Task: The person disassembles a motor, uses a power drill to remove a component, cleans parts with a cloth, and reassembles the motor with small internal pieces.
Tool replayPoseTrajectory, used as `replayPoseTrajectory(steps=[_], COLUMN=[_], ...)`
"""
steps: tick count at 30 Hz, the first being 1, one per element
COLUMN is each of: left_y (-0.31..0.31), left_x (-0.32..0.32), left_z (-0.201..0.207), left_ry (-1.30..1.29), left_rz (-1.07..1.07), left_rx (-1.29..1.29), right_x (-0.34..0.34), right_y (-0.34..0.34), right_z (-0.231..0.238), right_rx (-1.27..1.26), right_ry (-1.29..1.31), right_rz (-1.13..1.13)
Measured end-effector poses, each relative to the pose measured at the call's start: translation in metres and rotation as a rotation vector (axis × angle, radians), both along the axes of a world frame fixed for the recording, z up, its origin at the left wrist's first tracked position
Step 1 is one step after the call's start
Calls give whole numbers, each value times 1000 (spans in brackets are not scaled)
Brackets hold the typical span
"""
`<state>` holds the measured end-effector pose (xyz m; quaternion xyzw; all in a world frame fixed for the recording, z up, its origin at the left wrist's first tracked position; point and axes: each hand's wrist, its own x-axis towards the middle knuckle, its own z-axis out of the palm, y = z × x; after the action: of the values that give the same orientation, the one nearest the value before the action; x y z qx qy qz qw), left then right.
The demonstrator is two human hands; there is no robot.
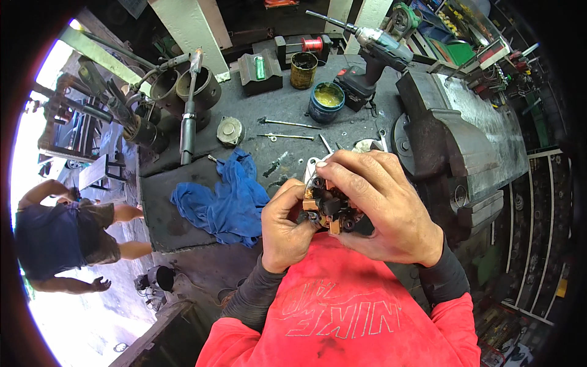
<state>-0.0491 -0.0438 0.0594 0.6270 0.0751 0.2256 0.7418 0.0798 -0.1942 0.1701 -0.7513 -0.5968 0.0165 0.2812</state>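
Close in front of my chest, both hands hold a motor brush holder (331,209), a small dark part with copper-coloured blocks and black pieces. My left hand (285,230) grips its left side between thumb and fingers. Curled over its top and right side is my right hand (391,205), whose index finger and thumb press on it. The fingers hide part of the piece. Just beyond it, a pale metal bracket with a hole (312,163) shows partly behind my hands. A crumpled blue cloth (223,199) lies on the bench to the left.
On the dark workbench (244,165) lie thin metal rods (286,136), a round metal cap (230,131) and a grease tub (326,103). A cordless impact wrench (373,61) stands behind. A large vise (446,137) is at right, a soldering tool (190,116) at left. Another person (67,238) stands far left.
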Motion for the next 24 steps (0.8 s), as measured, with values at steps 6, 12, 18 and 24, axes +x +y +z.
replayPoseTrajectory(steps=[6,12,18,24], left_y=[-4,7,5,7], left_x=[-7,-25,-25,-9], left_z=[-1,21,69,94], left_ry=[13,65,163,308], left_rz=[-55,211,241,149], left_rx=[-352,-122,330,523], right_x=[-4,-8,-9,-7], right_y=[4,6,8,8], right_z=[-1,-6,-9,-11], right_rx=[-22,1,10,32], right_ry=[-17,-36,-41,-48], right_rz=[-12,-57,-54,-40])
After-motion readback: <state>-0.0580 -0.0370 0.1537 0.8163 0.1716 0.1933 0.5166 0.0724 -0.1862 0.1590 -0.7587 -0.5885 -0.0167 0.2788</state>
